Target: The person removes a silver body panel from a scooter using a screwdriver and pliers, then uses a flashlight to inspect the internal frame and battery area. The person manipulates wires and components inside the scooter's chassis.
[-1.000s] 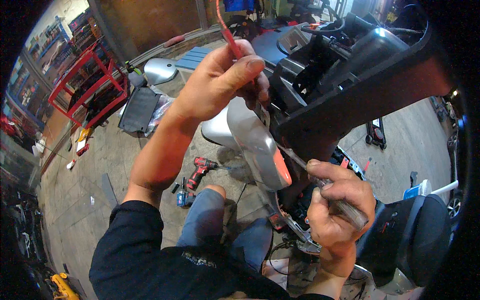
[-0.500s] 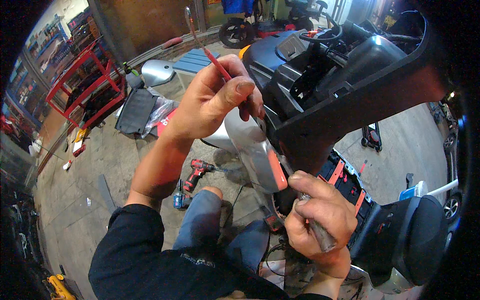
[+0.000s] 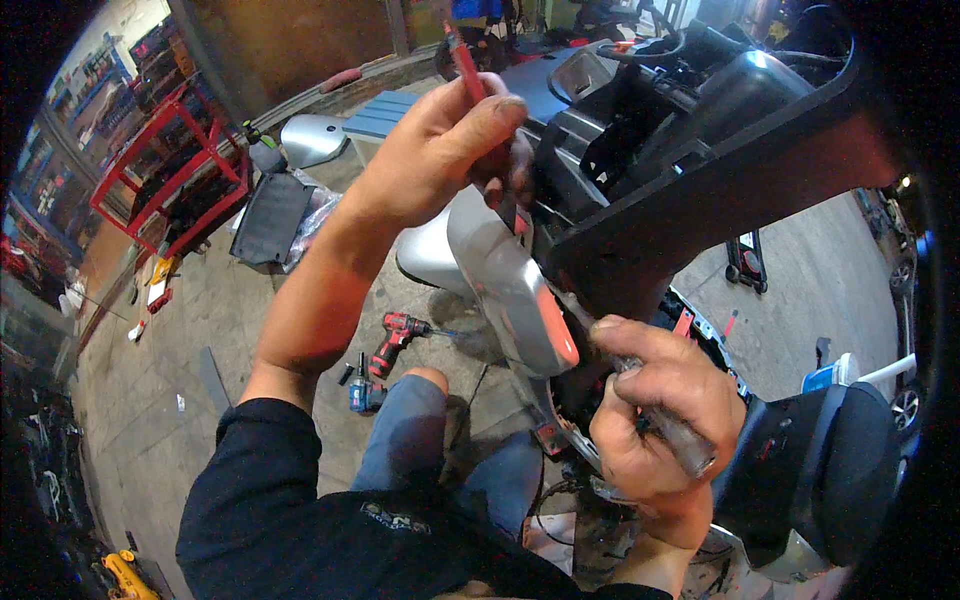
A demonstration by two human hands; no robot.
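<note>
My left hand [image 3: 445, 150] is raised and closed around a thin red-handled tool [image 3: 462, 58], which points upward; its exact kind is unclear. The fingertips, slightly blurred, are at the upper end of a silver body panel [image 3: 500, 270] with an orange-red strip. Lower right, my right hand [image 3: 668, 415] grips the clear handle of a screwdriver [image 3: 690, 450]. The shaft points up and left into the dark gap between the silver panel and the large black plastic panel [image 3: 690, 210] of a partly dismantled scooter. Whether the tip touches anything is hidden.
A red drill [image 3: 392, 345] and a blue power tool [image 3: 366, 394] lie on the floor by my knee. Farther left are a red metal frame cart [image 3: 175, 165] and a black panel [image 3: 272, 222]. The scooter's black seat [image 3: 850, 475] is at lower right.
My left hand has moved up and to the right with the red-handled tool. My right hand has shifted right and slightly down with the screwdriver.
</note>
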